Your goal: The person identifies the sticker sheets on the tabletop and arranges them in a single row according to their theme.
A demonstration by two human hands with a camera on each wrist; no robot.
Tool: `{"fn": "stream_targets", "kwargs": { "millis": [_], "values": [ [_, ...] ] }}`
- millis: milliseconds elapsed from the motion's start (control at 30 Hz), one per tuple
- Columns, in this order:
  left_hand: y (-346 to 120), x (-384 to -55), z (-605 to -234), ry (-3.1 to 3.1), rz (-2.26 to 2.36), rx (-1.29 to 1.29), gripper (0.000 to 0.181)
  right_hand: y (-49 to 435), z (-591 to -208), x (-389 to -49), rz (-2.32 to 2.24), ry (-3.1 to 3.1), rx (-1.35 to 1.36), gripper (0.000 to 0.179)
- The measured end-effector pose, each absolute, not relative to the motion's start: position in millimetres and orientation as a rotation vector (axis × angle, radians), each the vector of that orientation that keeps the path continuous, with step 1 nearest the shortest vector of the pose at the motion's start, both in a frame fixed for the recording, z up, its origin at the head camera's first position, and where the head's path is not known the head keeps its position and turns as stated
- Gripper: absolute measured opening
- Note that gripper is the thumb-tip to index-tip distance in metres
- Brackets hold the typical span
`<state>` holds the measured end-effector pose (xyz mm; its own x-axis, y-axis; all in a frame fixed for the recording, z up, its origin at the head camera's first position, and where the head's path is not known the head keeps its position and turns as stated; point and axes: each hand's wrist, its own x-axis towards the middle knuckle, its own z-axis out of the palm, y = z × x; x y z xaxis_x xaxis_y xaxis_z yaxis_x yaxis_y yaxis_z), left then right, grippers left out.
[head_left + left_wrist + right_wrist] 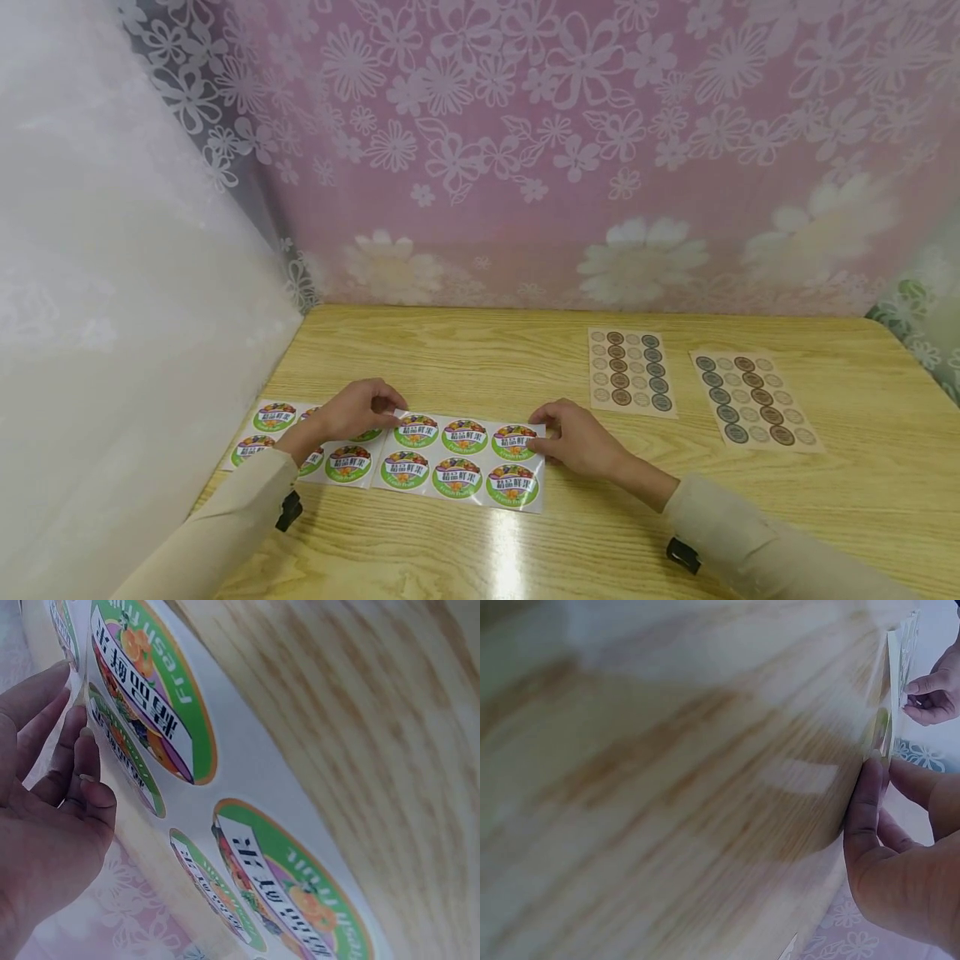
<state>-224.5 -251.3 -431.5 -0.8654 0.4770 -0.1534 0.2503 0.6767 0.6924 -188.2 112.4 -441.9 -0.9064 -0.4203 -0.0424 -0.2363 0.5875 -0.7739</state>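
A white sheet of round "Fresh Fruit" stickers (pixel 459 477) lies on the table in front of me, its green-rimmed labels also large in the left wrist view. At its upper left corner, my left hand (pixel 348 412) pinches the edge between thumb and fingers. My right hand (pixel 581 442) grips the right edge near the upper corner, thumb on the near side. A second sheet of the same stickers (pixel 348 464) lies to the left, partly hidden beneath my left hand and forearm. In the right wrist view, the held sheet (pixel 892 682) appears nearly edge-on.
Two brown sheets of small round stickers, one (pixel 632 367) and another (pixel 756 400) further right, lie toward the back right of the wooden table (pixel 450 350). A pink flowered curtain (pixel 510 167) hangs behind; whitish sheeting (pixel 135 250) borders the left side.
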Motion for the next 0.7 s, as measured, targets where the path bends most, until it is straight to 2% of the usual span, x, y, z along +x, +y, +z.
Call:
{"fn": "stream_targets", "kwargs": {
  "millis": [467,700],
  "values": [
    [-251.8,-223.0,-430.8,2.741,0.881,0.665,0.016,125.9,-434.0,-185.9,-1.205,2.632,-0.518,0.03],
    [-247.9,-219.7,-428.0,2.8,0.904,0.644,0.02,139.2,-427.2,-187.5,-1.203,2.574,-0.629,0.029]
  ]
}}
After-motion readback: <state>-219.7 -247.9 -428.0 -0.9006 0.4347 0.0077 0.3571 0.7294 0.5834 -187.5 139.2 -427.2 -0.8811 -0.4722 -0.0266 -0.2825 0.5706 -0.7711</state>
